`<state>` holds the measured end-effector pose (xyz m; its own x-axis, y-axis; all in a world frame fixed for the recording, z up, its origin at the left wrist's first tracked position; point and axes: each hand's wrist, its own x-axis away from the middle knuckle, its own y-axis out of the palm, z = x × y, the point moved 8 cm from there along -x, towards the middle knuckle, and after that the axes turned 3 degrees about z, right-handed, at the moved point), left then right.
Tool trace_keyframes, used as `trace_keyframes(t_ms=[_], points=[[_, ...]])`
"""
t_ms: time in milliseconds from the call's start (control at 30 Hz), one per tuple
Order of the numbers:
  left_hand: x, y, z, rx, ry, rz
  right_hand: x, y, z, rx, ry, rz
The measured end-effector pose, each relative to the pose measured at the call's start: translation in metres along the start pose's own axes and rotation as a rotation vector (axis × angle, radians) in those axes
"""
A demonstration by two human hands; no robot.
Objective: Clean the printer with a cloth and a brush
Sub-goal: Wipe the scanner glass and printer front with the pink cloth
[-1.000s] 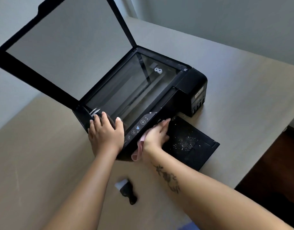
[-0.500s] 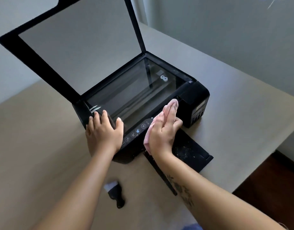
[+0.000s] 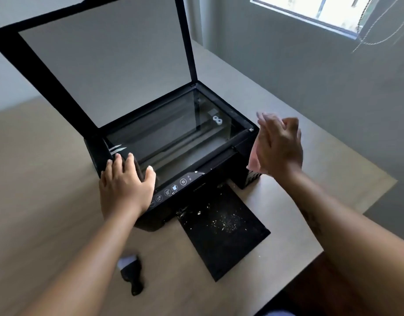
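Observation:
A black printer (image 3: 173, 142) stands on the table with its scanner lid (image 3: 100, 65) raised and the glass bare. My left hand (image 3: 125, 185) lies flat on the printer's front left corner, fingers spread, holding nothing. My right hand (image 3: 279, 144) presses a pink cloth (image 3: 255, 156) against the printer's right end, by the ink tank block. White crumbs lie scattered on the black output tray (image 3: 221, 226), which sticks out at the front. A small black brush (image 3: 131, 274) with pale bristles lies on the table near my left forearm.
The beige table (image 3: 48, 179) ends in an edge at the right, with dark floor (image 3: 321, 293) below. A grey wall rises close behind the table, and a window (image 3: 315, 10) sits at the upper right.
My right hand has carried the pink cloth from the control panel along the printer's front edge to its right end. The left hand has stayed on the front left corner.

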<state>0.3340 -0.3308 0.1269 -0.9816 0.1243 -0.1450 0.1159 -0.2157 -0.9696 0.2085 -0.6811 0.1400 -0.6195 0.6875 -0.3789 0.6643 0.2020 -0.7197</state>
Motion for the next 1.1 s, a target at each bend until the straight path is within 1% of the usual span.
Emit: trace_keyframes(t_ms=[33, 67, 100, 133, 167, 267, 333, 433, 467, 500, 533, 600, 633, 700, 733, 867, 1033, 1100], points=[[0.0, -0.001, 0.0, 0.002, 0.001, 0.003, 0.01, 0.001, -0.016, 0.035, -0.185, -0.025], [-0.001, -0.001, 0.0, 0.002, -0.002, 0.005, 0.023, 0.008, -0.027, 0.071, -0.365, -0.1], [-0.002, -0.001, -0.001, 0.001, -0.009, 0.007, 0.034, 0.017, -0.032, 0.114, -0.508, -0.166], [-0.002, 0.0, -0.002, 0.001, -0.013, 0.007, 0.038, 0.023, -0.032, 0.154, -0.581, -0.202], [-0.001, 0.0, -0.001, 0.002, -0.016, 0.005, 0.034, 0.026, -0.029, 0.172, -0.575, -0.214], [0.0, 0.0, 0.003, -0.003, -0.04, 0.005, 0.004, 0.033, -0.019, 0.169, -0.36, -0.222], [-0.001, 0.0, 0.004, -0.01, -0.049, 0.004, -0.009, 0.041, -0.012, 0.161, -0.296, -0.255], [0.0, 0.0, 0.004, -0.009, -0.057, 0.005, -0.034, 0.035, -0.001, 0.037, -0.162, -0.26], [-0.001, 0.0, 0.003, -0.006, -0.062, 0.005, -0.042, 0.033, -0.004, 0.028, -0.174, -0.248], [-0.001, 0.0, 0.002, -0.006, -0.065, 0.001, -0.046, 0.035, -0.01, 0.04, -0.237, -0.254], [-0.003, 0.0, 0.002, -0.004, -0.062, -0.003, -0.045, 0.04, -0.02, 0.09, -0.367, -0.285], [-0.003, 0.001, 0.002, -0.006, -0.062, -0.001, -0.036, 0.059, -0.032, 0.229, -0.602, -0.411], [-0.004, 0.001, 0.001, -0.008, -0.06, 0.001, -0.032, 0.06, -0.032, 0.258, -0.636, -0.416], [-0.003, 0.001, -0.001, -0.008, -0.077, 0.006, -0.025, 0.049, -0.031, 0.189, -0.656, -0.341], [-0.004, 0.002, -0.002, -0.007, -0.079, 0.007, -0.017, 0.038, -0.033, 0.139, -0.712, -0.295], [-0.004, 0.002, -0.003, 0.004, -0.086, 0.028, 0.007, 0.034, -0.03, 0.11, -1.123, -0.255], [-0.003, 0.002, -0.004, 0.019, -0.094, 0.042, 0.032, 0.028, -0.022, 0.239, -1.626, -0.144], [-0.003, 0.001, -0.002, 0.026, -0.088, 0.044, 0.038, 0.026, -0.025, 0.308, -1.765, -0.157]])
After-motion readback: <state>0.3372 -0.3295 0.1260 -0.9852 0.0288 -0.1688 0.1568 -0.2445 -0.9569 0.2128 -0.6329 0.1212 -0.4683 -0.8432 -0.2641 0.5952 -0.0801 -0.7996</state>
